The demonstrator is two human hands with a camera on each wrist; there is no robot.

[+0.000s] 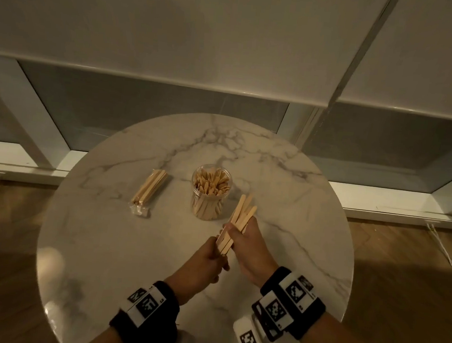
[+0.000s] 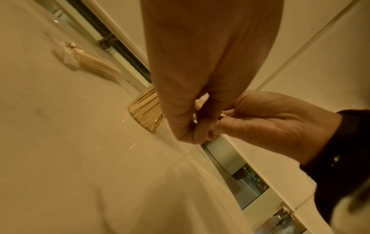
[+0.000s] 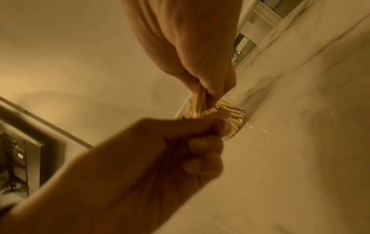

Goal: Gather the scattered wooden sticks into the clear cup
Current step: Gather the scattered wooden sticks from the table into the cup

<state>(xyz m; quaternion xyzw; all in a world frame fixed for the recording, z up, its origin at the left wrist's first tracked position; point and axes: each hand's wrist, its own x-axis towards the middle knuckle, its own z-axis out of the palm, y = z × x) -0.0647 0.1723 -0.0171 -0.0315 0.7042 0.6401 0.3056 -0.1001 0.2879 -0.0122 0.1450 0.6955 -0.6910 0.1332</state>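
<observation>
Bundle of wooden sticks (image 1: 238, 221) gripped at both ends, right hand (image 1: 248, 241) curled round upper part, left hand (image 1: 212, 257) round lower, just beside nearly full clear cup (image 1: 210, 194) on table (image 1: 104, 242) (wrapped pack (image 1: 149, 190) apart): square ends, insert upright.

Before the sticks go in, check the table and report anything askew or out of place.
One thing: a bundle of sticks in torn clear wrapping lies left of the clear cup, not gathered. The sticks held by the left hand and right hand are fanned unevenly.
</observation>
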